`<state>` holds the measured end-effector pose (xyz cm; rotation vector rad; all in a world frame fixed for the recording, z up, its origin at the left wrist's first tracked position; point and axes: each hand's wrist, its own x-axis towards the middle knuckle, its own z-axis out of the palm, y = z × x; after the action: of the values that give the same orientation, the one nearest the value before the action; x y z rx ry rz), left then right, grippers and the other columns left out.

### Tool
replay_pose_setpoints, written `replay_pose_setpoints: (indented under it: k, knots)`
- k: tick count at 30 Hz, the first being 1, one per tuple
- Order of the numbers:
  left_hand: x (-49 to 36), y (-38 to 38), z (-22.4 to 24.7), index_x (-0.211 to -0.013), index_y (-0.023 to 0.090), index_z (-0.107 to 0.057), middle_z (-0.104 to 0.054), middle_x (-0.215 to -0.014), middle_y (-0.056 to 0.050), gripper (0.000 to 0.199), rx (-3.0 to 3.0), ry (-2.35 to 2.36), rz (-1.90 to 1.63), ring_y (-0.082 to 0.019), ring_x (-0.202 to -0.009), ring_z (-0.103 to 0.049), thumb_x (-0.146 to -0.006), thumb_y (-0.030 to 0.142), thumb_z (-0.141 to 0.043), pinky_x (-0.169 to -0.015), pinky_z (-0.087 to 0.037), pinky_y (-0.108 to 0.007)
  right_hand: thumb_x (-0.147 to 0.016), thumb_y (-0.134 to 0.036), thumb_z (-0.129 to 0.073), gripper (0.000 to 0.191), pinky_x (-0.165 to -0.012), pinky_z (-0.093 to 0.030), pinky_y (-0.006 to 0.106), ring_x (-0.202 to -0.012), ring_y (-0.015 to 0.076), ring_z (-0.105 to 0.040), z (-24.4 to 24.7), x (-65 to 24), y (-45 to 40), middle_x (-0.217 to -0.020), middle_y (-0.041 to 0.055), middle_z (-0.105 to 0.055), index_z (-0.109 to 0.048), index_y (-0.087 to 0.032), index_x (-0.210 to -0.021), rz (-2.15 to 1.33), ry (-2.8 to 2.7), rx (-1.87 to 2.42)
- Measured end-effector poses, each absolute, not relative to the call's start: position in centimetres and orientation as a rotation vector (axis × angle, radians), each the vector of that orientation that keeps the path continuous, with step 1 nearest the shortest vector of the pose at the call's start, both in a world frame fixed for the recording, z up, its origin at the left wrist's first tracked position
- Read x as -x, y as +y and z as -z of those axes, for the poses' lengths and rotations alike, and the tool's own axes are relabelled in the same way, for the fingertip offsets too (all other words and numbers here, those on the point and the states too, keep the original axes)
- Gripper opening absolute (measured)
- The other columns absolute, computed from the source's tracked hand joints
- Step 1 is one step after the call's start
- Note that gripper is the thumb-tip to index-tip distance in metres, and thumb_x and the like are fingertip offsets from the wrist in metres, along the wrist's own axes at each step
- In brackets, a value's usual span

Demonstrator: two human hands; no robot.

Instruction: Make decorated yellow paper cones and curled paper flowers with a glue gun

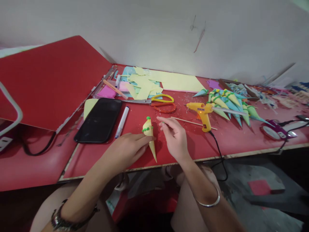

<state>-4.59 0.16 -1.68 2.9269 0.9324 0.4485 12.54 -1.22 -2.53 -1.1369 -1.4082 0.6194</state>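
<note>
A pale yellow paper cone point(151, 146) lies on the red table with its point toward me. Green beads ring its wide part, and a larger green bead tops it. The fingers of my left hand point(131, 145) are closed on its middle. My right hand point(175, 135) is just to the right, apart from the cone, with thumb and fingertips pinched together. A tiny green speck shows at those fingertips, too small to name. Behind my right hand lies a thin wooden stick point(188, 122). A yellow glue gun point(204, 116) rests on the table further right.
A black phone point(98, 120), a marker pen point(122, 121) and scissors point(163, 103) lie left and behind. Paper scraps point(142, 83) spread along the wall. Several finished-looking cones point(228, 101) are heaped at right. The glue gun's cord point(217, 145) hangs over the table's front edge.
</note>
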Motion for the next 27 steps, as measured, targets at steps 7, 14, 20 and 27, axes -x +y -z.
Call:
replay_pose_setpoints:
  k: [7,14,20,27]
  knots:
    - [4.51,0.19,1.53,-0.103,0.018,-0.058,-0.068,-0.084,-0.005,0.028,-2.901,0.922,-0.458,-0.018,-0.068,-0.062,-0.084,0.017,-0.038,-0.057,-0.045,-0.026,-0.076,-0.023,-0.059,0.005,-0.067,-0.052,0.027,-0.07,0.0149,-0.066,2.86,-12.3,-1.19,-0.074,0.0011,-0.066,-0.059,-0.019,-0.08,-0.75,-1.231,1.175]
    - [4.47,0.18,1.63,-0.103,0.017,-0.057,-0.068,-0.084,-0.005,0.026,-2.941,0.93,-0.414,-0.019,-0.068,-0.062,-0.084,0.017,-0.039,-0.058,-0.046,-0.027,-0.079,-0.016,-0.055,0.015,-0.07,-0.048,0.027,-0.079,0.0151,-0.06,2.04,-12.3,-1.23,-0.083,0.0019,-0.064,-0.067,-0.024,-0.082,-0.585,-1.506,1.161]
    - [4.47,0.14,1.77,-0.101,0.016,-0.057,-0.068,-0.087,-0.006,0.024,-2.961,0.936,-0.395,-0.021,-0.071,-0.063,-0.083,0.015,-0.041,-0.059,-0.047,-0.029,-0.08,-0.017,-0.056,0.015,-0.072,-0.046,0.026,-0.079,0.0141,-0.058,2.19,-12.1,-1.11,-0.084,0.0014,-0.061,-0.068,-0.025,-0.083,-0.549,-1.569,1.196]
    - [4.36,0.27,1.76,-0.098,0.016,-0.057,-0.068,-0.083,-0.004,0.023,-2.963,0.939,-0.38,-0.02,-0.068,-0.062,-0.083,0.015,-0.041,-0.058,-0.045,-0.028,-0.078,-0.015,-0.057,0.013,-0.075,-0.045,0.029,-0.082,0.0165,-0.057,2.36,-11.89,-0.88,-0.084,0.0028,-0.059,-0.066,-0.023,-0.085,-0.472,-1.642,1.248]
